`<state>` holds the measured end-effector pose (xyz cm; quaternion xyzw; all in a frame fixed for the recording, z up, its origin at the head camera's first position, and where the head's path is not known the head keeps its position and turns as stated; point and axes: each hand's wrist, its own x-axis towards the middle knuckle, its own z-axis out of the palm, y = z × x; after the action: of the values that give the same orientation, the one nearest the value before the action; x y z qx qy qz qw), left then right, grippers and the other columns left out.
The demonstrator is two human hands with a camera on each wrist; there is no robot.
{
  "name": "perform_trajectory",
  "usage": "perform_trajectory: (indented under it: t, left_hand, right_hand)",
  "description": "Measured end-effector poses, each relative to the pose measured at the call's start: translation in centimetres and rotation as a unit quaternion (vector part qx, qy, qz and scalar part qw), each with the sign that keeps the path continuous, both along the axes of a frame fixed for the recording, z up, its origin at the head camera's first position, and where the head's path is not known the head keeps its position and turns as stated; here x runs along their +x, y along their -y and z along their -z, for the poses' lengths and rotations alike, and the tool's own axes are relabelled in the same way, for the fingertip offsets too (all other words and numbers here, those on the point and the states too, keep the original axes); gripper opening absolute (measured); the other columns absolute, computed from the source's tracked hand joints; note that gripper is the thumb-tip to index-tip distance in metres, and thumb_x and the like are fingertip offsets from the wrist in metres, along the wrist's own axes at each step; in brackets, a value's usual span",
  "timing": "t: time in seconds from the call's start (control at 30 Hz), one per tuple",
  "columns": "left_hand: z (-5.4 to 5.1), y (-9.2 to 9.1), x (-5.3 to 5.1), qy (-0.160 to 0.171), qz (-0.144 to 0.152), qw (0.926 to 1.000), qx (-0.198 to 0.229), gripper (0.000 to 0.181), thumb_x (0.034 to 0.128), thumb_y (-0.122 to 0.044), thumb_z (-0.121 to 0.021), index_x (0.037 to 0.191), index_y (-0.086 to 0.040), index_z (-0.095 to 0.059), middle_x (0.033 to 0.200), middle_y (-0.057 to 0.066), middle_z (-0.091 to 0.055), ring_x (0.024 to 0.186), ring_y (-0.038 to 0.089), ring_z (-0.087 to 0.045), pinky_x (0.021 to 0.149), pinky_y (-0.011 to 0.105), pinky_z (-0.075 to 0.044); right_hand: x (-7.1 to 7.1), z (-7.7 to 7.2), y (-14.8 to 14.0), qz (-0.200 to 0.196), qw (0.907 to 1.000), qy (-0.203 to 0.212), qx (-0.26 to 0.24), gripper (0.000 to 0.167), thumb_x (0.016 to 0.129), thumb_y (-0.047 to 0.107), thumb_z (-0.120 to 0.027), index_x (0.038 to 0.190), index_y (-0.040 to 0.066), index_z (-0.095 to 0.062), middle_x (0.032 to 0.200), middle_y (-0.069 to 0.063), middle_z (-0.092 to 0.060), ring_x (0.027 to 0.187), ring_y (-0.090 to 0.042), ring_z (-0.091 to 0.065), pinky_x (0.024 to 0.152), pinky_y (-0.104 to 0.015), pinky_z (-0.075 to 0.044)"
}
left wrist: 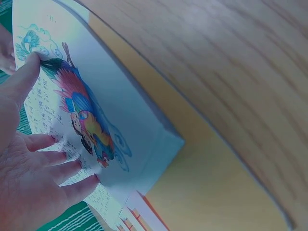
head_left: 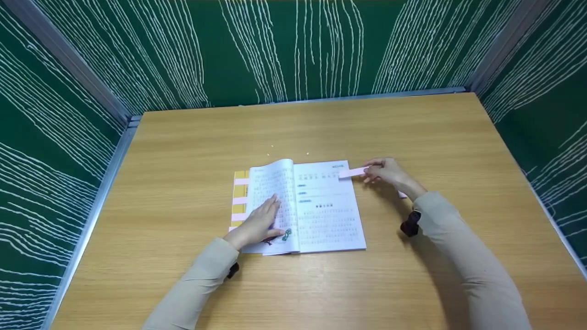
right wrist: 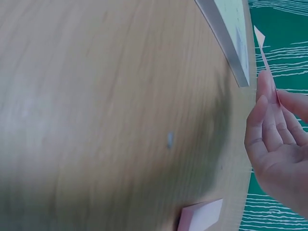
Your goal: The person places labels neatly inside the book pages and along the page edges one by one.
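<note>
An open book (head_left: 325, 224) with printed pages lies on the table. My left hand (head_left: 259, 222) rests with spread, straight fingers on its left page, which bears a coloured drawing (left wrist: 89, 113) in the left wrist view. Between thumb and fingers my right hand (head_left: 387, 173) pinches a pink paper strip (head_left: 352, 173), whose free end is over the upper right edge of the right page. In the right wrist view the strip (right wrist: 263, 53) stands out from the fingertips, its end bent. Several pink strips (head_left: 239, 200) show along the yellow cover at the book's left edge.
A small pink pad (right wrist: 204, 216) lies on the wooden table (head_left: 192, 151), mostly hidden behind the right wrist in the head view. Tiny pale scraps (head_left: 307, 153) lie beyond the book. Green panels with white lines (head_left: 321, 50) enclose the table's back and sides.
</note>
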<state>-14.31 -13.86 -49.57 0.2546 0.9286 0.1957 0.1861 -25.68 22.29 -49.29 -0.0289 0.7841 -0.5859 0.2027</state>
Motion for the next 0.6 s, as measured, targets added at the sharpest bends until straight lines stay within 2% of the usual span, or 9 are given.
perform_trajectory:
  t: [0.17, 0.47, 0.6]
  left_hand:
    - [-0.07, 0.02, 0.06, -0.007, 0.006, 0.9999, 0.010, 0.081, 0.0834, -0.041, -0.053, 0.137, 0.008, -0.016, 0.144, 0.025, -0.007, 0.132, 0.036, -0.009, 0.107, 0.046, -0.011]
    - [0.08, -0.04, -0.07, -0.004, 0.004, 0.9999, -0.010, 0.080, 0.0835, -0.040, -0.054, 0.138, 0.006, -0.016, 0.145, 0.022, -0.006, 0.133, 0.033, -0.009, 0.107, 0.045, -0.013]
    - [0.18, -0.03, -0.13, -0.003, 0.004, 0.9999, -0.011, 0.080, 0.0838, -0.041, -0.053, 0.138, 0.006, -0.016, 0.145, 0.022, -0.006, 0.133, 0.033, -0.009, 0.107, 0.044, -0.013]
  right_hand:
    - [-0.06, 0.34, -0.16, -0.012, 0.9998, -0.008, 0.016, 0.034, 0.087, 0.006, -0.051, 0.114, -0.015, -0.049, 0.080, -0.006, -0.067, 0.062, -0.008, -0.062, 0.058, -0.020, -0.049]
    - [-0.19, 0.60, -0.20, -0.018, 0.9996, 0.008, 0.018, 0.034, 0.088, 0.005, -0.049, 0.115, -0.015, -0.048, 0.078, -0.005, -0.067, 0.063, -0.010, -0.063, 0.057, -0.020, -0.049]
    - [-0.15, 0.56, -0.06, -0.017, 0.9994, 0.009, 0.027, 0.034, 0.088, 0.005, -0.049, 0.115, -0.015, -0.048, 0.082, -0.009, -0.067, 0.063, -0.010, -0.063, 0.058, -0.020, -0.049]
